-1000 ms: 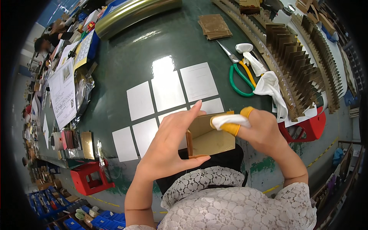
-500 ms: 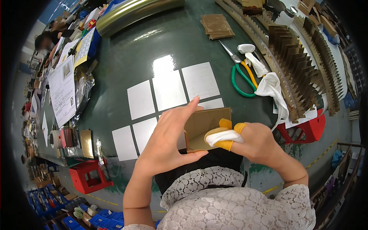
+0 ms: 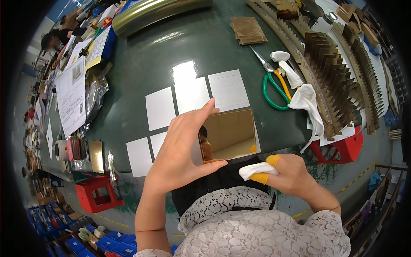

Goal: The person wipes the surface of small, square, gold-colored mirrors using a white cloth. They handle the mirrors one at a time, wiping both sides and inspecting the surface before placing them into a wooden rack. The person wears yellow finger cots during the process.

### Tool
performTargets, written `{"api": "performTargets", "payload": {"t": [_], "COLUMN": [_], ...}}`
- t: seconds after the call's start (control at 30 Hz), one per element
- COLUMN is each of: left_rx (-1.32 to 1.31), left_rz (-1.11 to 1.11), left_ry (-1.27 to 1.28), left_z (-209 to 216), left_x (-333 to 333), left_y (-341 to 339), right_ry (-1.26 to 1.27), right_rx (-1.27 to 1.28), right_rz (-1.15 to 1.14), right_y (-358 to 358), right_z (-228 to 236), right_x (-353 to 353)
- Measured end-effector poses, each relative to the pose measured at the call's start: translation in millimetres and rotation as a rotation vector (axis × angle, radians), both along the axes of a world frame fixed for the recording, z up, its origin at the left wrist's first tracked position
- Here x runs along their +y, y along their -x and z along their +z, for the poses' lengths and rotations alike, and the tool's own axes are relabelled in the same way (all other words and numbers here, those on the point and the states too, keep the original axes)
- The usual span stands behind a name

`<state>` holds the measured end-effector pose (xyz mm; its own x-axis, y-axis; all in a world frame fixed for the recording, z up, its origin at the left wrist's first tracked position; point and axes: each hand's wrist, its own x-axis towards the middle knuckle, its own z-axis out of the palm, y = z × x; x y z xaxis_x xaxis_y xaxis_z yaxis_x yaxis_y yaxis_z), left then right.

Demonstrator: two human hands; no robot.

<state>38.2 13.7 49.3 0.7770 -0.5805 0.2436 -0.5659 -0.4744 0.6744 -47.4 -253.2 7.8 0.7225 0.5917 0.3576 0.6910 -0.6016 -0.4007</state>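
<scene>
My left hand (image 3: 175,147) grips a bronze mirror-finish plate (image 3: 235,132) by its left end, thumb at the near edge and fingers along the far one. The plate is rectangular, and its shiny face gives back a reflection. Just to the right of it, my right hand (image 3: 291,173) pinches a folded white cloth (image 3: 252,170); yellow covers sit on its fingertips. The cloth is apart from the plate. Beyond the plate, several white rectangular sheets (image 3: 160,109) lie in rows on the dark green table (image 3: 132,64), some partly hidden by my left hand and the plate.
Green-handled scissors (image 3: 274,92) and crumpled white cloths (image 3: 306,100) lie at the right, beside notched racks (image 3: 327,73) holding thin plates. A stack of brown plates (image 3: 248,31) and a gold roll (image 3: 165,16) lie farther back. Papers (image 3: 72,96) stand left; a red stool (image 3: 96,195) is below.
My right hand with the cloth has moved off the plate, toward me and slightly right. The plate has tilted, now showing a clear reflection, and shifted a little left and away from me.
</scene>
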Motion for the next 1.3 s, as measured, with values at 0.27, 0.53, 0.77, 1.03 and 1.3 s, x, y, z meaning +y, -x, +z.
{"api": "performTargets", "payload": {"t": [0.27,0.53,0.77,1.03,1.3], "left_rx": [-0.053,-0.041,-0.008,0.029,0.094], "left_rz": [-0.025,-0.076,-0.127,-0.153,-0.169], "left_ry": [-0.003,0.016,-0.001,0.006,0.026], "left_z": [4.1,4.9,12.7,13.4,10.7], "left_x": [-2.9,-6.4,-7.3,-8.3,-8.1], "left_y": [3.5,9.3,13.9,14.9,13.0], "right_ry": [-0.457,-0.913,-1.116,-1.185,-1.184], "right_rx": [0.244,0.567,0.717,0.756,0.789], "right_rz": [-0.432,-0.525,-0.481,-0.461,-0.451], "right_y": [2.7,-14.1,-35.1,-33.3,-34.3], "right_z": [-14.5,-21.3,-14.0,-12.0,-14.7], "right_x": [-5.0,3.8,12.2,12.7,11.7]}}
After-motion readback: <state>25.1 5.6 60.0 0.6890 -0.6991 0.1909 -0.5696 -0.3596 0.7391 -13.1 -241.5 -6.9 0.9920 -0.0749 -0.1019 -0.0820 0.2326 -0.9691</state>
